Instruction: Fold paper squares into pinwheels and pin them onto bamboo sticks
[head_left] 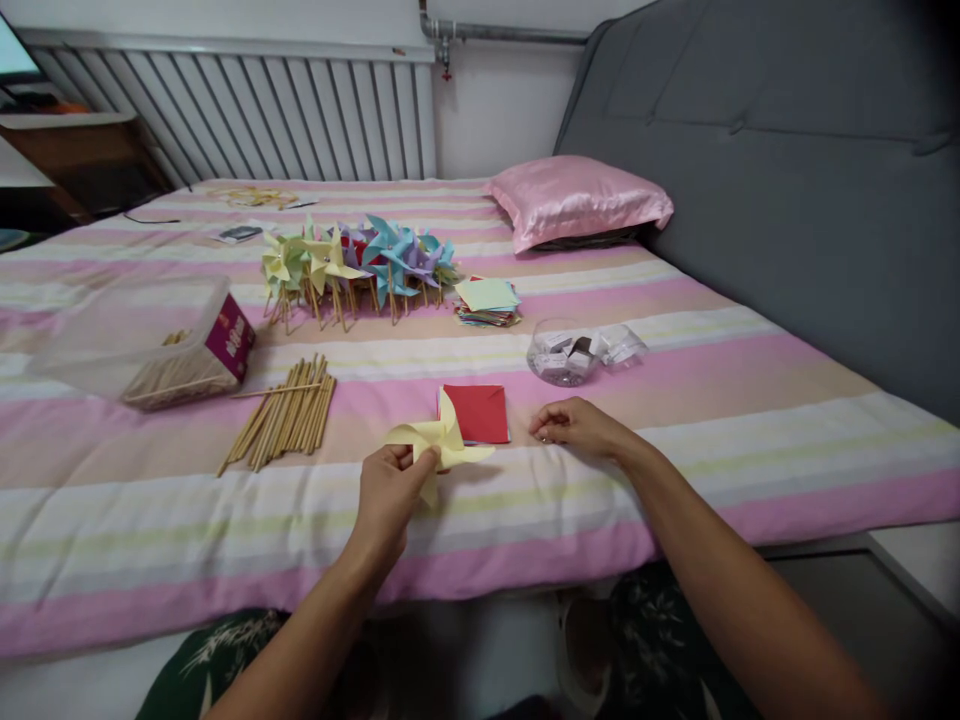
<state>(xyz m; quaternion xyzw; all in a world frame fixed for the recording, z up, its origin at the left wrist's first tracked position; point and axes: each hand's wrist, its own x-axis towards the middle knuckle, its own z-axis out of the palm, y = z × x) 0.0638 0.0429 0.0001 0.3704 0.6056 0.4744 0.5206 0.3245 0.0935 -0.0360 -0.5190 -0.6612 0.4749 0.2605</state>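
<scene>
**Colours on the bed**

In my left hand (pixel 390 490): pale yellow folded paper pinwheel (pixel 439 440). Beside it, red square paper sheet (pixel 474 412). Bedspread (pixel 675 400) striped pink, cream, pale green. Shiny pink satin pillow (pixel 577 198). Tan wooden sticks (pixel 289 410). Finished pinwheel pile (pixel 360 262): yellow, blue, purple, red. Headboard (pixel 787 150) grey.

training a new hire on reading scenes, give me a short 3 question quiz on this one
1. True or false: the left hand holds a yellow pinwheel.
2. What lies directly behind the yellow pinwheel on the bed cover? A) red paper square B) pink pillow C) loose wooden sticks
3. Fill in: the right hand rests on the bed, nearest in front of the clear ____ of small parts.

Key
1. True
2. A
3. container, beside a small plastic bag
</scene>
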